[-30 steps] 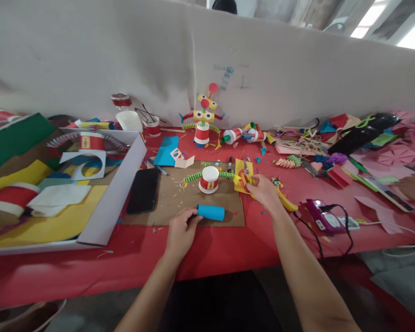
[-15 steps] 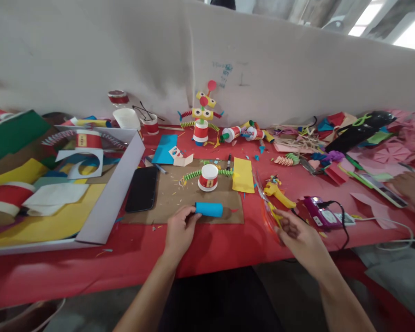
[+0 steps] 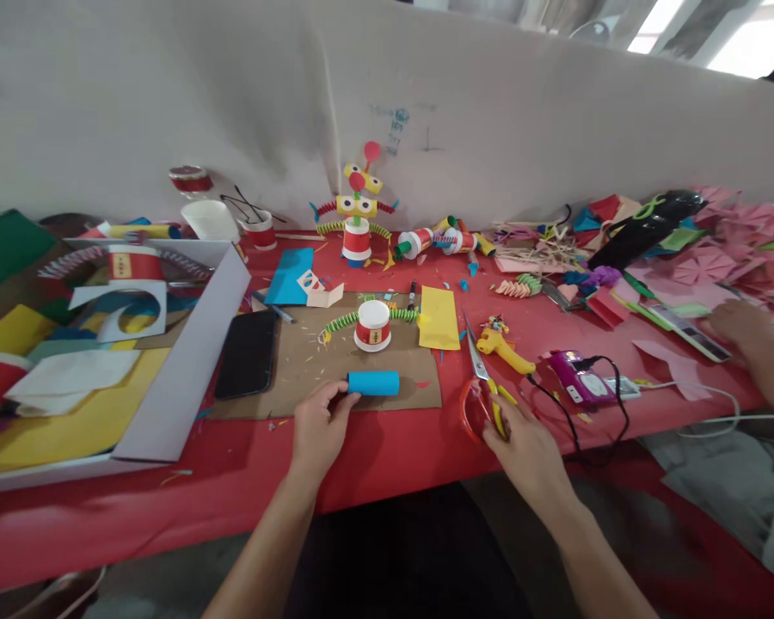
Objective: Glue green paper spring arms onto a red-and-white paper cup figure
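Note:
My left hand [image 3: 321,425] pinches the left end of a blue paper tube [image 3: 374,383] over the cardboard sheet [image 3: 310,352]. My right hand [image 3: 522,438] has its fingers around the handles of scissors [image 3: 479,370], whose blades point away from me beside a yellow card [image 3: 439,318]. Just behind the tube stands a red and white paper cup [image 3: 372,325] with green folded paper arms. A yellow glue gun [image 3: 506,348] lies to the right of the scissors.
A black phone [image 3: 246,354] lies left of the cup. Farther left is a white box [image 3: 181,378] of paper pieces. Cup figures [image 3: 357,241] stand behind. A purple device [image 3: 577,378] with cables and another person's hand [image 3: 739,327] are at the right.
My right hand has closed around the scissors, which now show clearly with their blades forward. My left hand still holds the blue tube. The whole view has shifted slightly.

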The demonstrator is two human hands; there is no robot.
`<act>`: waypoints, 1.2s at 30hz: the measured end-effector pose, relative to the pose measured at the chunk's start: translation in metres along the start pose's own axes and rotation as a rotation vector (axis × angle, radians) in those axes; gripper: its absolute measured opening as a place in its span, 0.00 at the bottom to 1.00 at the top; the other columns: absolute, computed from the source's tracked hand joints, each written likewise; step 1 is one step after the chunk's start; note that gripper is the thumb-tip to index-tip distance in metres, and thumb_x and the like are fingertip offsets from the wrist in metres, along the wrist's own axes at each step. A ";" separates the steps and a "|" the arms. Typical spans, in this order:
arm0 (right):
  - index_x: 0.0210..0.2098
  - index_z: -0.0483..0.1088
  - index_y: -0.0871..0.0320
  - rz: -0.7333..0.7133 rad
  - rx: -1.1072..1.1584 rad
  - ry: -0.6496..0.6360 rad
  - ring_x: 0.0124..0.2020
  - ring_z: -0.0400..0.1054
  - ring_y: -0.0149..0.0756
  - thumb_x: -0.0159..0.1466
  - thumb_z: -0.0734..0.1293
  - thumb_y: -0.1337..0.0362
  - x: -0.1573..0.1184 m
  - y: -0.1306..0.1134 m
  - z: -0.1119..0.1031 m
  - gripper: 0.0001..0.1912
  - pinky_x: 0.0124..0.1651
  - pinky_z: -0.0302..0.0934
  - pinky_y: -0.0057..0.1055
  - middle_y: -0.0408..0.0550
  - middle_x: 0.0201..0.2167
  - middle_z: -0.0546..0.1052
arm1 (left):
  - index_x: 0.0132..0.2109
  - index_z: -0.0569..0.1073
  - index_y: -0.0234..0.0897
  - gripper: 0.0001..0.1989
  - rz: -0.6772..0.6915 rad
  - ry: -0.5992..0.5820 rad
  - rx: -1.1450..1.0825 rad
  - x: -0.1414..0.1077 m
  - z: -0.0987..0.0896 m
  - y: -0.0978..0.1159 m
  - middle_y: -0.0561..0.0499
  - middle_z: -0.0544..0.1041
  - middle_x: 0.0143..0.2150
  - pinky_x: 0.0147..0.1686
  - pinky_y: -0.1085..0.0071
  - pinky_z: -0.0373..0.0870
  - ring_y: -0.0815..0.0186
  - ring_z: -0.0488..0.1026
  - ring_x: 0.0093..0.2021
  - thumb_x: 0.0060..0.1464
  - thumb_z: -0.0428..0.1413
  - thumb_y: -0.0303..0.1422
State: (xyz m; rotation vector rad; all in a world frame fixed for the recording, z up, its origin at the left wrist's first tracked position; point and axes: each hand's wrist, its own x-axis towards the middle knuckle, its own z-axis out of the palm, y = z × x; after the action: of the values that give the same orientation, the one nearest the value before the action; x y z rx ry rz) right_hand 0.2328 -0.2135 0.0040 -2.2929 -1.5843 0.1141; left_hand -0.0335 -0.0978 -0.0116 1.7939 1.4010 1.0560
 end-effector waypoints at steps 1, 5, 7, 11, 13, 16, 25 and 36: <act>0.52 0.69 0.59 -0.012 -0.033 0.007 0.41 0.72 0.45 0.59 0.60 0.64 0.009 -0.003 0.005 0.21 0.42 0.67 0.41 0.56 0.44 0.76 | 0.33 0.74 0.38 0.05 0.000 0.005 -0.005 0.000 0.000 0.000 0.51 0.77 0.32 0.32 0.72 0.67 0.65 0.73 0.32 0.52 0.55 0.34; 0.54 0.67 0.65 -0.027 -0.140 -0.027 0.43 0.71 0.47 0.62 0.58 0.66 0.034 -0.011 0.010 0.21 0.43 0.66 0.40 0.61 0.46 0.74 | 0.32 0.75 0.38 0.05 0.000 0.011 -0.021 0.001 0.001 -0.003 0.51 0.78 0.32 0.34 0.72 0.67 0.64 0.73 0.33 0.51 0.56 0.34; 0.54 0.67 0.65 -0.024 -0.177 -0.056 0.41 0.71 0.47 0.63 0.58 0.67 0.041 -0.013 0.006 0.21 0.43 0.65 0.40 0.60 0.44 0.73 | 0.32 0.75 0.38 0.05 -0.002 0.007 -0.023 0.000 0.001 -0.004 0.51 0.78 0.32 0.34 0.71 0.67 0.64 0.73 0.33 0.52 0.56 0.34; 0.51 0.71 0.61 -0.087 -0.294 0.021 0.47 0.66 0.50 0.63 0.60 0.65 0.050 -0.025 -0.002 0.18 0.47 0.61 0.43 0.61 0.48 0.70 | 0.32 0.75 0.38 0.05 0.002 0.002 -0.038 0.000 0.001 -0.003 0.51 0.78 0.33 0.35 0.71 0.67 0.64 0.73 0.33 0.52 0.56 0.34; 0.50 0.71 0.61 -0.164 -0.309 0.079 0.51 0.62 0.52 0.62 0.61 0.65 0.060 -0.037 -0.001 0.18 0.51 0.58 0.44 0.60 0.51 0.69 | 0.32 0.75 0.38 0.05 -0.001 0.008 -0.044 0.000 0.001 -0.001 0.51 0.78 0.32 0.35 0.71 0.67 0.64 0.73 0.33 0.51 0.56 0.33; 0.50 0.71 0.60 -0.247 -0.270 0.067 0.49 0.61 0.50 0.61 0.62 0.68 0.081 -0.053 0.009 0.18 0.50 0.57 0.43 0.57 0.48 0.72 | 0.32 0.75 0.38 0.04 -0.013 0.026 -0.060 0.000 0.000 -0.001 0.51 0.77 0.31 0.34 0.71 0.67 0.65 0.73 0.32 0.50 0.57 0.32; 0.38 0.75 0.61 -0.069 0.019 0.309 0.37 0.71 0.43 0.63 0.60 0.67 0.111 -0.031 0.021 0.12 0.40 0.62 0.37 0.55 0.37 0.78 | 0.32 0.75 0.36 0.05 -0.062 0.049 -0.216 -0.002 -0.002 -0.003 0.52 0.75 0.30 0.33 0.73 0.66 0.67 0.71 0.32 0.51 0.58 0.34; 0.53 0.69 0.54 -0.449 0.508 1.001 0.48 0.74 0.46 0.64 0.63 0.65 0.013 -0.059 -0.017 0.17 0.46 0.73 0.45 0.54 0.47 0.77 | 0.36 0.74 0.35 0.08 -0.106 0.908 -0.403 -0.054 -0.039 0.005 0.53 0.74 0.32 0.35 0.73 0.69 0.70 0.71 0.32 0.47 0.62 0.32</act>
State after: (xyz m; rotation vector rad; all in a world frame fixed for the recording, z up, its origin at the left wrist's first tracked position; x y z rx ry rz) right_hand 0.1892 -0.1876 0.0413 -1.2125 -1.2450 -0.5801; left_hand -0.0714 -0.1510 -0.0001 0.9409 1.5669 2.0573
